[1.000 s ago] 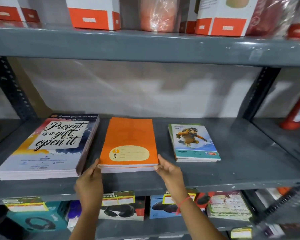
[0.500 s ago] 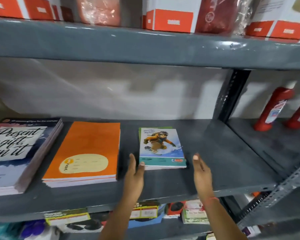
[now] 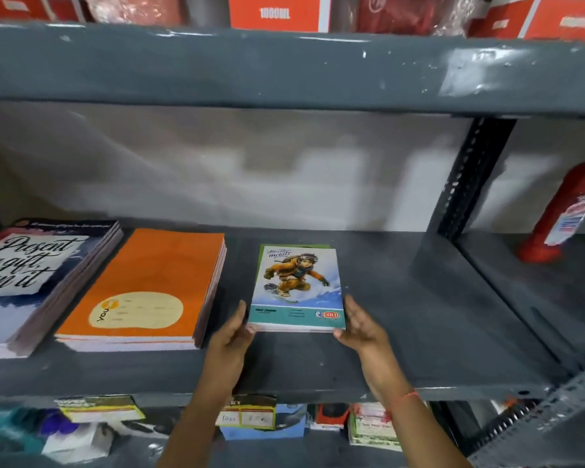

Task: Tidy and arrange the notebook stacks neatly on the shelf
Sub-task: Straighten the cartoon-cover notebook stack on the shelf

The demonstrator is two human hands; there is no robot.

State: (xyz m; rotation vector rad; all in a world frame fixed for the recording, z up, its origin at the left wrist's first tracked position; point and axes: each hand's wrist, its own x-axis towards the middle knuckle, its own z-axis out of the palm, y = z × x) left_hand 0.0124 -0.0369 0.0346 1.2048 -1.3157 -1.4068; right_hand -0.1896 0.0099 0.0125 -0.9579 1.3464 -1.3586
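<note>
Grey metal shelf seen from the front, three notebook stacks in a row. At the left edge lies the lettered stack, cut off by the frame; beside it, apart by a narrow gap, the orange stack, its sides flush and its front edge parallel to the shelf's front edge. Half a second earlier both hands hung open in front of the small snowboarder stack, touching nothing; a second earlier they bracketed the orange stack. Now the left hand presses flat against the small stack's near-left corner and the right hand against its near-right corner — palms facing inward, fingers straight, squeezing the stack between them rather than lifting it. By this reading the orange stack is finished and squaring of the third, last stack is under way; a green cover peeks out at its far edge, so the sheets are probably not yet aligned. The stack sits near the middle of the shelf, well short of the right upright. Hard to make out: how many notebooks the small stack holds, the thumbs' positions, the blurred red bottle at the far right, and the goods on the shelf below.
</note>
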